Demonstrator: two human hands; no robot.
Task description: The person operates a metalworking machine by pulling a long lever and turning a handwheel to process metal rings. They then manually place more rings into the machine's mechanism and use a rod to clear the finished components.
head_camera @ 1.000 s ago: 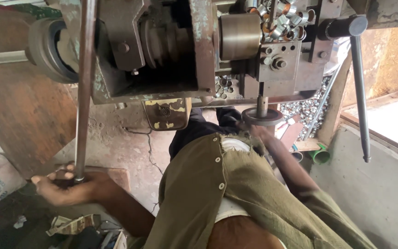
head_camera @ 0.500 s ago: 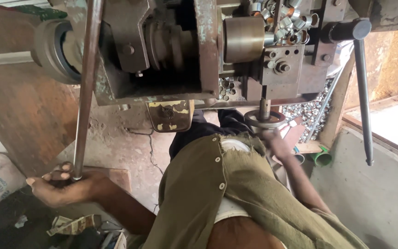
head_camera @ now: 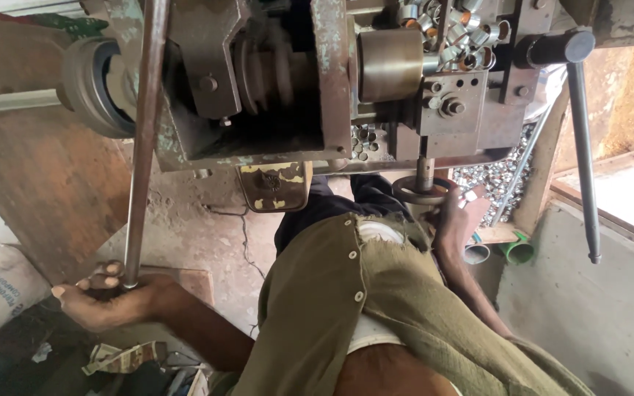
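Long lever bar (head_camera: 139, 139) gripped by left hand (head_camera: 108, 301); right hand (head_camera: 455, 220) on handwheel (head_camera: 420, 192).

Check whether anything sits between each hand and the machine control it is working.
Nothing visible does. The left hand is already closed around the lower end of the long steel lever, and the right hand rests directly on the small handwheel under the machine. No object separates either grip from its control.
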